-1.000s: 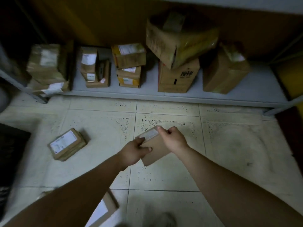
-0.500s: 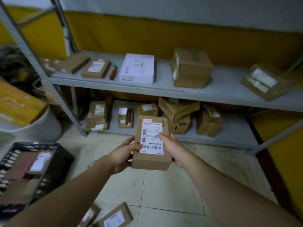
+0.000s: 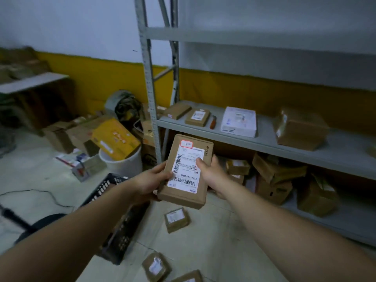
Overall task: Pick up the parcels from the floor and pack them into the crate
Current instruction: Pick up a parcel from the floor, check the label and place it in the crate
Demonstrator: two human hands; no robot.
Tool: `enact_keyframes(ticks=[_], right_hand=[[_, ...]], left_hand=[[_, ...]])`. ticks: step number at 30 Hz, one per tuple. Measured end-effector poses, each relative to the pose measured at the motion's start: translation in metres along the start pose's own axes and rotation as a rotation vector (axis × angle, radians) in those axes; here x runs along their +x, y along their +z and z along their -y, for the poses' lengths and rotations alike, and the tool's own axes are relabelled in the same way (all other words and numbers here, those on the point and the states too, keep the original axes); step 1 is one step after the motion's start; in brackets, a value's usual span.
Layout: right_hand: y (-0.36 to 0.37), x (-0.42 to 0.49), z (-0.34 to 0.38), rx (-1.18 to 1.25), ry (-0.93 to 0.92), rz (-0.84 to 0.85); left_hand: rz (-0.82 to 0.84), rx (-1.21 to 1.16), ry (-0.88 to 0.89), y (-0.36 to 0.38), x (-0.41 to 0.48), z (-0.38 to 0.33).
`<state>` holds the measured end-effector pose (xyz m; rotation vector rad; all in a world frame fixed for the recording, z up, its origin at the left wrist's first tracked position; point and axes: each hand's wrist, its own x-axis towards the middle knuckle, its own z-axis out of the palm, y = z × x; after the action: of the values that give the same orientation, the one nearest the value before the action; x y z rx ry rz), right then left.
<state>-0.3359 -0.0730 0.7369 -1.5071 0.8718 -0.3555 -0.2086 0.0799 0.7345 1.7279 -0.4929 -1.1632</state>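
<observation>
A brown cardboard parcel (image 3: 184, 191) with a white barcode label is held up in front of me, label facing me. My left hand (image 3: 150, 181) grips its left edge, and my right hand (image 3: 211, 173) grips its right edge with the thumb on the label. Below my left forearm stands the black plastic crate (image 3: 120, 226), mostly hidden by the arm. Three more small brown parcels lie on the tiled floor: one (image 3: 176, 219) below the held parcel, another (image 3: 156, 267) nearer me, and a third (image 3: 188, 277) at the bottom edge.
A grey metal shelf rack (image 3: 264, 139) stands at the right with boxes on its shelves and on the bottom level. A white bucket (image 3: 124, 164) holding a yellow box, loose cartons and a black cable (image 3: 46, 195) occupy the floor at the left.
I lifted the parcel from the floor and stood up. The view turned left, so the rack shifted right and the crate now lies under my left forearm.
</observation>
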Motion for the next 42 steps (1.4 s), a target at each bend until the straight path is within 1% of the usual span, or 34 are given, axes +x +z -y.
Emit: enact_keyframes(ticks=[4, 8, 13, 19, 24, 28, 32, 34, 38, 40, 42], right_hand=[[0.124, -0.005, 0.026, 0.018, -0.034, 0.038], [0.236, -0.012, 0.052, 0.035, -0.073, 0.099], [0.321, -0.002, 0.078, -0.024, -0.077, 0.163], [0.377, 0.064, 0.066, -0.012, -0.008, 0.100], [0.421, 0.127, 0.052, 0.021, 0.048, 0.088], [0.441, 0.165, 0.045, 0.042, 0.090, 0.046], [0.455, 0.192, 0.030, 0.081, 0.194, 0.004], [0.461, 0.200, 0.019, 0.119, 0.235, -0.062], [0.486, 0.208, -0.022, 0.172, 0.325, -0.225], [0.504, 0.211, -0.049, 0.184, 0.371, -0.284], [0.528, 0.218, -0.086, 0.106, 0.402, -0.276]], left_hand=[[-0.117, -0.019, 0.062, -0.116, -0.038, 0.024], [-0.208, 0.060, 0.051, -0.212, -0.084, 0.036], [-0.226, 0.075, 0.006, -0.306, -0.103, 0.048], [-0.198, 0.087, -0.075, -0.361, -0.068, 0.060], [-0.250, 0.083, -0.091, -0.403, -0.017, 0.070], [-0.207, 0.040, -0.183, -0.435, 0.023, 0.082], [-0.159, 0.013, -0.212, -0.462, 0.064, 0.093], [-0.181, 0.007, -0.194, -0.477, 0.088, 0.101], [-0.299, -0.072, -0.201, -0.509, 0.144, 0.131], [-0.279, -0.109, -0.218, -0.520, 0.167, 0.153], [-0.234, -0.109, -0.246, -0.529, 0.190, 0.188]])
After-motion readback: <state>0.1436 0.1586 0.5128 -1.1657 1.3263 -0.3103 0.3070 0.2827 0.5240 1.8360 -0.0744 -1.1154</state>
